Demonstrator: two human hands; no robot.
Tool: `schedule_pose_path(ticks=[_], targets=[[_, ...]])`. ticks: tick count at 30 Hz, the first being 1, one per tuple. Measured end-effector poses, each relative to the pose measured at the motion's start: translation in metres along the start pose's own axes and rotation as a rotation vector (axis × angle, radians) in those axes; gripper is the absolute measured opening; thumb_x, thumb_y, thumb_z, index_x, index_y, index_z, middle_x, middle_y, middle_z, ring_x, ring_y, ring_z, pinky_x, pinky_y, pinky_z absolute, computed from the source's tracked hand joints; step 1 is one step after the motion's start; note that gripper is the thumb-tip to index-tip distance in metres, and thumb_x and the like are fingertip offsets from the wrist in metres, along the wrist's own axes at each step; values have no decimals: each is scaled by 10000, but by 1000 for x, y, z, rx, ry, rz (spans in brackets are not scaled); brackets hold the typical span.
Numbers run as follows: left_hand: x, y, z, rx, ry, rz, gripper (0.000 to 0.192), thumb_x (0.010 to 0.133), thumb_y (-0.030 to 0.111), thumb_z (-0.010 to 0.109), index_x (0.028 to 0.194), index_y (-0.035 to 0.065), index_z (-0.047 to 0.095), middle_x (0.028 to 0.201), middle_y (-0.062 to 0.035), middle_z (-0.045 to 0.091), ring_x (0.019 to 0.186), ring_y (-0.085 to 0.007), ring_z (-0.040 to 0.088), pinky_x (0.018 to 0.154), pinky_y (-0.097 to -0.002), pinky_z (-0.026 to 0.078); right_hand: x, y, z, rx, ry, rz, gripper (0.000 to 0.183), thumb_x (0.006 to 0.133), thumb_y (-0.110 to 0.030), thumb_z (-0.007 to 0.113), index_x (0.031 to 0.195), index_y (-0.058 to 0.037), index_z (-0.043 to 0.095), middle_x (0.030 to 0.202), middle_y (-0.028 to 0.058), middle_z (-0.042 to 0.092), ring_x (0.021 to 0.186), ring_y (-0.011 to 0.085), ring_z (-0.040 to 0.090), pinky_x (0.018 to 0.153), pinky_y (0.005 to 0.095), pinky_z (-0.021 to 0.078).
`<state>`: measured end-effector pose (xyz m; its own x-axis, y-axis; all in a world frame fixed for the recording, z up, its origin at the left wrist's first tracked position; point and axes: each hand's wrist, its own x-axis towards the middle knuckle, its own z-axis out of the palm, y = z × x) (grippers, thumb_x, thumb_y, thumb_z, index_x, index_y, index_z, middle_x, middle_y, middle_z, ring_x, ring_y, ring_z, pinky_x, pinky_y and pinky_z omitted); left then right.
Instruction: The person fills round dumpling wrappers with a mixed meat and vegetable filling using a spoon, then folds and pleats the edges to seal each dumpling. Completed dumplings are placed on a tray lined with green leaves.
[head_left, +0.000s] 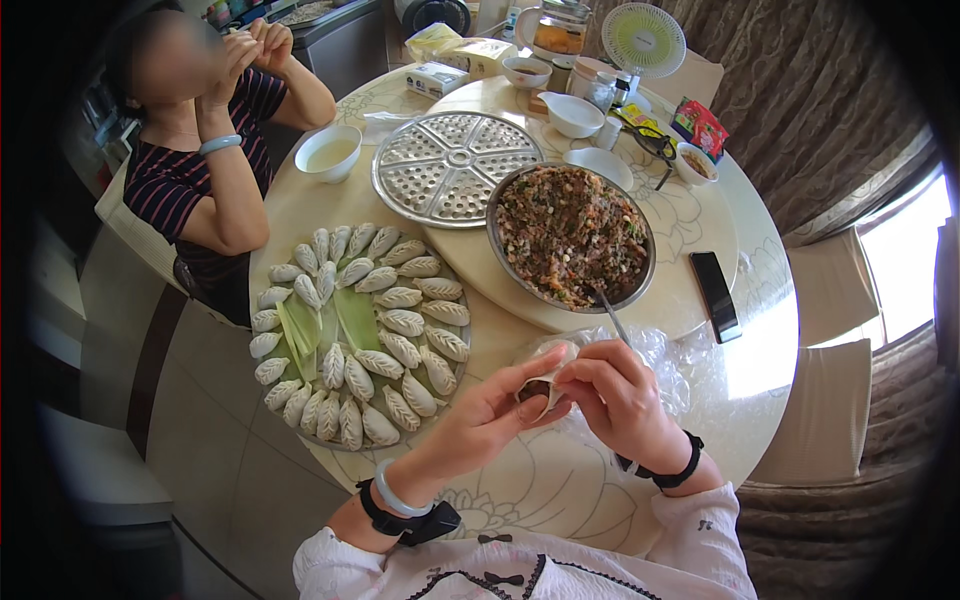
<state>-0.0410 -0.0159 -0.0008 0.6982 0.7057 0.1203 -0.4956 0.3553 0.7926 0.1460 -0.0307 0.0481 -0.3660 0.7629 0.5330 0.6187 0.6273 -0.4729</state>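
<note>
Cupped in my left hand (499, 405) is a round dough wrapper (553, 399) with dark filling inside, its edge partly folded up. The fingertips of my right hand (611, 394) pinch the wrapper's rim on the right side. Just beyond my hands stands a metal bowl (491, 247) of chopped meat and vegetable filling (574, 232), a spoon handle (613, 316) leaning out of it. To the left lies a round tray (466, 330) covered with several pleated dumplings (402, 322) in rings, with green leaf strips (354, 319) between them.
Across the left side sits another person (217, 150), both hands raised near the head. A perforated steamer plate (457, 169) rests behind the bowl. Crumpled plastic film (660, 367) lies by my right hand, a phone (715, 296) farther right. A white bowl (328, 154) and a small fan (643, 41) stand farther back.
</note>
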Motion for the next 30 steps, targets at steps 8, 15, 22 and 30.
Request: schedule_pose_path(ticks=[8, 15, 22, 30], targets=[[-1, -2, -1, 235, 124, 107, 453, 962, -18, 424, 1406, 30, 354, 1502, -107, 261, 1195, -115, 465, 1013, -295, 421, 1, -9, -3, 129, -51, 104, 224, 756, 25, 683, 965, -41, 639, 890, 98, 581, 748, 249, 619, 625, 335, 520], [1, -3, 3, 248, 79, 156, 441, 962, -28, 406, 1399, 19, 360, 1498, -122, 266, 1312, -180, 366, 1032, -308, 407, -3, -2, -1, 76, -21, 13, 206, 734, 54, 666, 924, -26, 649, 895, 97, 586, 758, 252, 622, 632, 332, 521], [0, 0, -2, 263, 48, 59, 445, 963, -30, 406, 1402, 23, 358, 1485, -112, 291, 1317, -190, 359, 1042, -324, 402, 2, -5, -2, 148, -43, 87, 241, 722, 66, 659, 942, -33, 648, 899, 102, 586, 767, 263, 630, 638, 333, 522], [1, 3, 6, 123, 80, 70, 429, 962, -24, 412, 1388, -2, 363, 1490, -107, 269, 1316, -177, 350, 1060, -307, 392, 0, -3, -2, 61, -27, 59, 196, 750, 46, 683, 925, -29, 633, 895, 116, 557, 767, 259, 602, 648, 330, 506]])
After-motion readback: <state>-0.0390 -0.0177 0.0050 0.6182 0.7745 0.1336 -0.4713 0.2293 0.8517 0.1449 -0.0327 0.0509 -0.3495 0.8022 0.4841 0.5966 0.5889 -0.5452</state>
